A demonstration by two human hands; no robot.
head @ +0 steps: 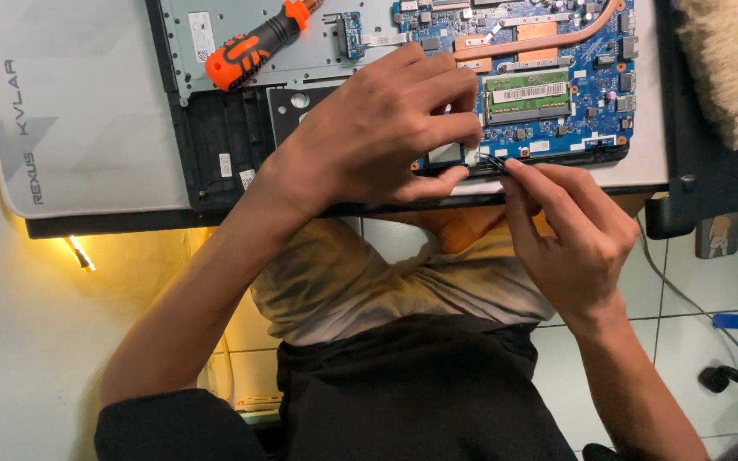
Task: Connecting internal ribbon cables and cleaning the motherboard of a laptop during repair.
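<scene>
An opened laptop lies on the desk with its blue motherboard, a green memory module and a copper heat pipe exposed. My left hand rests on the laptop's near edge, with the fingers bent onto the board and the thumb pressed along the black frame. My right hand pinches a thin black wire at that same edge, its fingertips just right of my left thumb tip.
An orange and black screwdriver lies on the laptop's metal plate at the back left. A grey desk mat covers the left. A black object stands to the right, and cables lie on the tiled floor below.
</scene>
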